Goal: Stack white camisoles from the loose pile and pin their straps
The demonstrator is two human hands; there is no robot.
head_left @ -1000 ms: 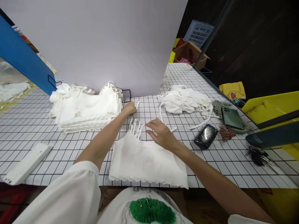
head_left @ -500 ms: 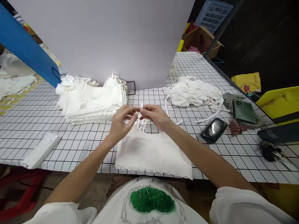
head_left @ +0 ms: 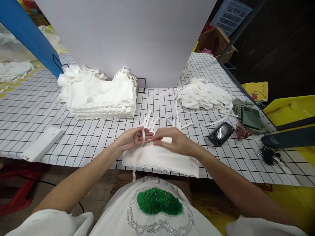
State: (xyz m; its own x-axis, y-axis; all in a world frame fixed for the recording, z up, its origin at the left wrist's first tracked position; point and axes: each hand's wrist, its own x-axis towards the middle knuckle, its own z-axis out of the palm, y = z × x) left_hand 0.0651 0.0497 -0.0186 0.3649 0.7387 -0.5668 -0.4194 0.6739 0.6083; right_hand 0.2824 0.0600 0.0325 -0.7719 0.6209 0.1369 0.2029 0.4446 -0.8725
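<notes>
A folded white garment (head_left: 162,160) with a scalloped edge lies at the table's front edge. Thin white straps (head_left: 149,119) fan out from its far side. My left hand (head_left: 134,138) is palm up over the garment's left part. Its thumb presses one white strap (head_left: 143,136) against the fingers, and the strap's blurred end hangs down past the table edge. Close beside it, my right hand (head_left: 173,139) hovers above the garment with bent fingers. Motion smears those fingertips, so I cannot tell whether they grip anything.
A neat stack of white garments (head_left: 100,95) is at the back left, a loose white pile (head_left: 204,95) at the back right. A grey panel (head_left: 128,39) stands behind. A white power strip (head_left: 43,144), black pouch (head_left: 221,133), phone (head_left: 251,118) and keys (head_left: 270,155) lie around.
Both hands have come nearer to me from the raised strap. My left palm has turned up with the strap across its fingers. The whole view has shifted slightly.
</notes>
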